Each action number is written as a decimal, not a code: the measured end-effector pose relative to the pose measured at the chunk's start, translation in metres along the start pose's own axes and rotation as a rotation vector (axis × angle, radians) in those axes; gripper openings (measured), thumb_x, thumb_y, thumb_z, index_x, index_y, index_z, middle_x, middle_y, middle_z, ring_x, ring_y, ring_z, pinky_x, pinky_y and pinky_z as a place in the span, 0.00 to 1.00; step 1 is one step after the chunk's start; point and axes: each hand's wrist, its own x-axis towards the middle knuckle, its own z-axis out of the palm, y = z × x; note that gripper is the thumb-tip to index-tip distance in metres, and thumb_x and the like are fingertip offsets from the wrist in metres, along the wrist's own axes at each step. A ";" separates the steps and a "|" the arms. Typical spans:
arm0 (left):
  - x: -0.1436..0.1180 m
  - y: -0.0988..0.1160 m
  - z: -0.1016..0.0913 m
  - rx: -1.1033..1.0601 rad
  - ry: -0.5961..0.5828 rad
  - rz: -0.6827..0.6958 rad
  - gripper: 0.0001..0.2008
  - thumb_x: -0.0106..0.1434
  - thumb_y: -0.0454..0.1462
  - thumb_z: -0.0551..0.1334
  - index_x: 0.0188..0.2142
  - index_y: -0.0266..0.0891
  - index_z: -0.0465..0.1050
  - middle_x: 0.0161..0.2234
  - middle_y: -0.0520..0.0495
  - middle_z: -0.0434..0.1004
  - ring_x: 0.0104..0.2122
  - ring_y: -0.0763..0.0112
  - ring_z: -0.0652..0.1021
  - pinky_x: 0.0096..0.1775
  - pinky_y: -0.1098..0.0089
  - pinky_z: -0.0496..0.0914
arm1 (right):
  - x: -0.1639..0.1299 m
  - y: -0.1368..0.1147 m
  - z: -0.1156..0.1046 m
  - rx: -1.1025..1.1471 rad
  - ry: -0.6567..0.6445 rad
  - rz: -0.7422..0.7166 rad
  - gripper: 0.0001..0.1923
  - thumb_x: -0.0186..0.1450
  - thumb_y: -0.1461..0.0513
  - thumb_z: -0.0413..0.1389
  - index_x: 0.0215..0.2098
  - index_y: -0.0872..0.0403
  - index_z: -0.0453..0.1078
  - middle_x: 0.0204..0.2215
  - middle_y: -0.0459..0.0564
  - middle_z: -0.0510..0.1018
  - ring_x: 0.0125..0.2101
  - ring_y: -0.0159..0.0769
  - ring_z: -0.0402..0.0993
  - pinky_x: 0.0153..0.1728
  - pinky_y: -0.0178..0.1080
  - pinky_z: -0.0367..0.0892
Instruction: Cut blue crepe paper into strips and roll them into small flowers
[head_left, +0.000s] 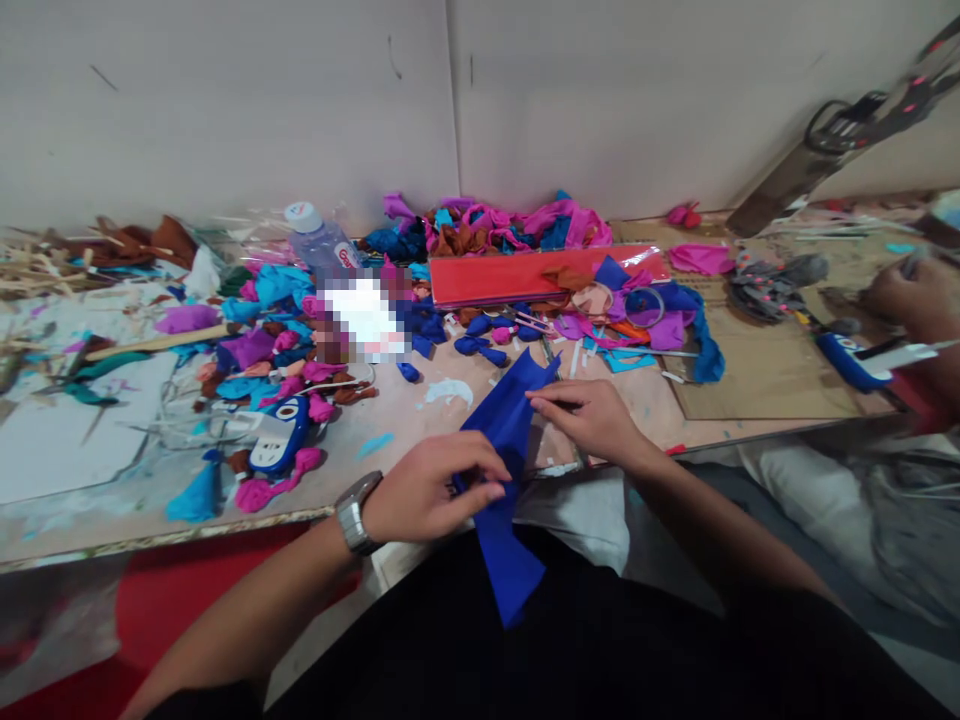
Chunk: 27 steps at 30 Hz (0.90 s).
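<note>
A long strip of thin dark blue crepe-like sheet [517,410] slants from the table edge down over my lap, its lower end hanging free. My left hand [442,485], with a metal watch [358,512] on the wrist, pinches the strip near its middle between thumb and fingers. Farther up, my right hand [589,418] has thumb and forefinger closed at the strip's right edge. Small tied blue bundles [480,348] lie on the table just beyond. A blue and white power strip [281,435] sits left of my hands among knotted scraps.
Coloured scraps [262,350] crowd the table's left. A capped clear bottle [319,240] and a red flat packet [540,275] stand farther back. Thin sticks [45,260] are piled at far left. Another person's hand [911,300] is at right, near cardboard [757,375] and a second power strip [851,362].
</note>
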 end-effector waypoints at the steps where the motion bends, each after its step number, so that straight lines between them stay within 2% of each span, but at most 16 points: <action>1: -0.003 -0.003 -0.001 0.043 0.061 -0.097 0.08 0.71 0.36 0.65 0.49 0.42 0.78 0.41 0.45 0.82 0.39 0.69 0.80 0.42 0.69 0.74 | -0.003 -0.001 -0.001 0.018 0.059 -0.024 0.08 0.69 0.56 0.65 0.43 0.46 0.87 0.41 0.48 0.90 0.41 0.43 0.87 0.43 0.42 0.80; 3: -0.008 -0.011 -0.003 0.098 0.161 -0.269 0.07 0.73 0.39 0.64 0.48 0.44 0.79 0.41 0.47 0.82 0.36 0.72 0.78 0.39 0.70 0.72 | -0.011 -0.002 -0.001 0.089 0.188 -0.058 0.06 0.65 0.58 0.70 0.41 0.45 0.87 0.37 0.48 0.89 0.37 0.42 0.86 0.40 0.42 0.80; 6: -0.010 -0.019 0.000 0.097 0.171 -0.403 0.10 0.73 0.44 0.64 0.48 0.44 0.78 0.36 0.50 0.80 0.32 0.72 0.76 0.35 0.71 0.70 | -0.020 -0.001 0.005 0.285 0.328 -0.050 0.06 0.60 0.59 0.73 0.36 0.46 0.86 0.32 0.48 0.87 0.32 0.39 0.83 0.33 0.41 0.76; 8: -0.009 -0.023 0.004 0.068 0.129 -0.435 0.12 0.73 0.46 0.63 0.50 0.44 0.77 0.36 0.50 0.78 0.31 0.73 0.76 0.33 0.71 0.70 | -0.022 0.000 0.011 0.448 0.380 0.009 0.07 0.58 0.58 0.74 0.34 0.46 0.84 0.30 0.47 0.85 0.31 0.38 0.80 0.32 0.40 0.74; 10: -0.007 -0.027 0.007 0.072 0.146 -0.438 0.15 0.72 0.47 0.64 0.53 0.43 0.75 0.36 0.50 0.77 0.28 0.74 0.75 0.32 0.71 0.70 | -0.020 0.000 0.015 0.601 0.432 0.085 0.09 0.56 0.56 0.74 0.33 0.47 0.82 0.30 0.46 0.81 0.32 0.36 0.77 0.33 0.39 0.73; 12: -0.003 -0.033 0.009 0.146 0.268 -0.426 0.19 0.70 0.47 0.67 0.55 0.42 0.72 0.36 0.50 0.76 0.29 0.74 0.74 0.34 0.70 0.71 | -0.015 -0.002 0.015 0.719 0.458 0.167 0.11 0.56 0.55 0.73 0.33 0.46 0.79 0.31 0.45 0.78 0.32 0.35 0.73 0.33 0.38 0.72; 13: -0.001 -0.037 0.010 0.197 0.348 -0.423 0.21 0.68 0.48 0.69 0.55 0.42 0.71 0.36 0.50 0.75 0.30 0.73 0.74 0.34 0.70 0.71 | -0.013 -0.004 0.014 0.765 0.452 0.205 0.11 0.56 0.56 0.73 0.33 0.46 0.78 0.32 0.44 0.77 0.31 0.34 0.72 0.33 0.38 0.71; 15: 0.004 -0.047 0.011 0.191 0.450 -0.410 0.27 0.65 0.49 0.71 0.57 0.41 0.68 0.45 0.44 0.77 0.36 0.70 0.77 0.37 0.67 0.74 | -0.007 -0.009 0.009 0.868 0.411 0.275 0.10 0.55 0.57 0.71 0.32 0.47 0.76 0.30 0.43 0.76 0.29 0.32 0.70 0.30 0.36 0.69; 18: 0.015 -0.058 0.014 0.027 0.432 -0.389 0.37 0.66 0.49 0.71 0.68 0.45 0.59 0.63 0.36 0.71 0.51 0.61 0.79 0.50 0.59 0.77 | 0.001 -0.017 0.001 1.032 0.289 0.371 0.11 0.53 0.60 0.70 0.33 0.47 0.76 0.27 0.41 0.77 0.25 0.31 0.71 0.27 0.34 0.68; 19: 0.019 -0.059 0.015 -0.036 0.417 -0.363 0.38 0.66 0.49 0.71 0.70 0.47 0.57 0.66 0.35 0.69 0.56 0.58 0.78 0.53 0.56 0.76 | 0.003 -0.020 0.000 1.069 0.250 0.392 0.11 0.52 0.60 0.70 0.33 0.47 0.76 0.28 0.41 0.78 0.26 0.31 0.72 0.27 0.34 0.70; 21: 0.027 -0.058 0.018 -0.179 0.384 -0.282 0.39 0.67 0.48 0.70 0.71 0.48 0.55 0.68 0.35 0.67 0.63 0.54 0.74 0.59 0.53 0.74 | 0.008 -0.025 -0.001 1.115 0.184 0.410 0.12 0.54 0.59 0.70 0.35 0.47 0.76 0.30 0.41 0.81 0.28 0.33 0.77 0.31 0.36 0.74; 23: 0.034 -0.052 0.022 -0.289 0.389 -0.185 0.36 0.69 0.48 0.69 0.70 0.47 0.58 0.70 0.37 0.65 0.67 0.54 0.71 0.66 0.51 0.69 | 0.011 -0.030 0.000 1.129 0.138 0.400 0.14 0.56 0.57 0.70 0.40 0.46 0.77 0.36 0.42 0.84 0.33 0.36 0.81 0.38 0.40 0.78; 25: 0.038 -0.045 0.026 -0.320 0.406 -0.171 0.34 0.68 0.48 0.69 0.68 0.45 0.61 0.68 0.38 0.68 0.67 0.54 0.72 0.69 0.51 0.66 | 0.012 -0.034 0.003 1.115 0.109 0.368 0.17 0.59 0.53 0.69 0.46 0.45 0.78 0.42 0.43 0.85 0.39 0.40 0.83 0.45 0.45 0.80; 27: 0.039 -0.039 0.030 -0.334 0.463 -0.197 0.30 0.69 0.49 0.69 0.65 0.44 0.65 0.64 0.39 0.73 0.62 0.56 0.76 0.65 0.53 0.70 | 0.012 -0.035 0.007 1.066 0.100 0.318 0.21 0.62 0.49 0.68 0.51 0.44 0.77 0.46 0.44 0.85 0.44 0.43 0.84 0.50 0.50 0.80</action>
